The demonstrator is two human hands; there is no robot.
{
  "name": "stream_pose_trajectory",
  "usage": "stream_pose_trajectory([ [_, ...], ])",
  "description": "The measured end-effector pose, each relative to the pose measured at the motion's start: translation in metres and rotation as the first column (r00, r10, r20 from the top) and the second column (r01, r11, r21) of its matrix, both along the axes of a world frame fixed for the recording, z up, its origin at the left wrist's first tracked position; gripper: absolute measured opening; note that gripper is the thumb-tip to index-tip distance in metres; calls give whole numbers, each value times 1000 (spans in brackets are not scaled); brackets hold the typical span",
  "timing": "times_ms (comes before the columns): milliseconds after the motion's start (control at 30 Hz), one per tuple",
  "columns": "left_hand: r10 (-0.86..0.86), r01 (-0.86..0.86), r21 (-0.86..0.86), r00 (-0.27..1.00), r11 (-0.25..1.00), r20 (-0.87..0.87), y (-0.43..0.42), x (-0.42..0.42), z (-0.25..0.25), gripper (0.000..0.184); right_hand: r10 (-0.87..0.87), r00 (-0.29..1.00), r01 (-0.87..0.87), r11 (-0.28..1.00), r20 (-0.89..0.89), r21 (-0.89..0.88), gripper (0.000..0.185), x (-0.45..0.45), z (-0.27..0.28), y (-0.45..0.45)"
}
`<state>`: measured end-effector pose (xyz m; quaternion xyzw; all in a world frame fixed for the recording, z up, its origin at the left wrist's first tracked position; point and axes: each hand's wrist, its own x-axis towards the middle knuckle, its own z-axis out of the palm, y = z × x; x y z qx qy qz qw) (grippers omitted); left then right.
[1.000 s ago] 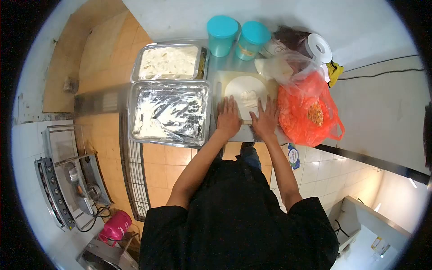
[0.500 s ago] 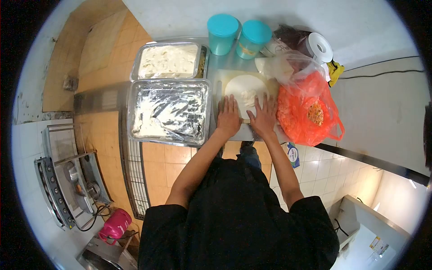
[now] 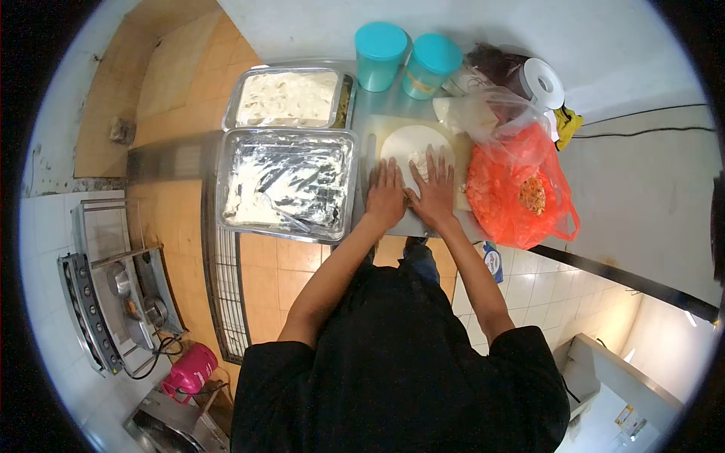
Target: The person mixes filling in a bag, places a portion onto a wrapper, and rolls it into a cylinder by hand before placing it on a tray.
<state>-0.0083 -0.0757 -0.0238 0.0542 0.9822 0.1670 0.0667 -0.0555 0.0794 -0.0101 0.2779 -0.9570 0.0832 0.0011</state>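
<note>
A round white sheet (image 3: pixel 404 140), like thin dough or a wrapper, lies on a pale cutting board (image 3: pixel 375 130). My left hand (image 3: pixel 386 198) lies flat over the sheet's lower left side, fingers stretched forward. Beside it, my right hand (image 3: pixel 433 196) is flat too, its spread fingers reaching over the sheet's lower right. Both thumbs come close together at the sheet's near edge. Part of a small pale lump (image 3: pixel 416 158) shows at the sheet's middle, by my right fingers. Whatever lies under my palms is hidden.
Left of the board stand a metal tray (image 3: pixel 353 181) smeared with white paste and a container of pale food (image 3: pixel 287 98). Two turquoise-lidded containers (image 3: pixel 380 57) are behind. An orange plastic bag (image 3: pixel 502 196) with shredded filling sits right, near a paper roll (image 3: pixel 541 83).
My right hand has shifted left over the sheet, towards my left hand, and its fingers now cover part of the pale lump. My left hand has hardly moved.
</note>
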Motion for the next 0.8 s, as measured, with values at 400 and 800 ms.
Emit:
stream_pose_trajectory([
  [400, 7, -7, 24, 1000, 1000, 23, -3, 2, 2, 87, -25, 994, 23, 1000, -104, -17, 65, -17, 1, -8],
  [800, -1, 0, 7, 1000, 1000, 15, -3, -2, 0, 83, 5, 1000, -6, 998, -19, -60, 60, -15, 13, -6],
])
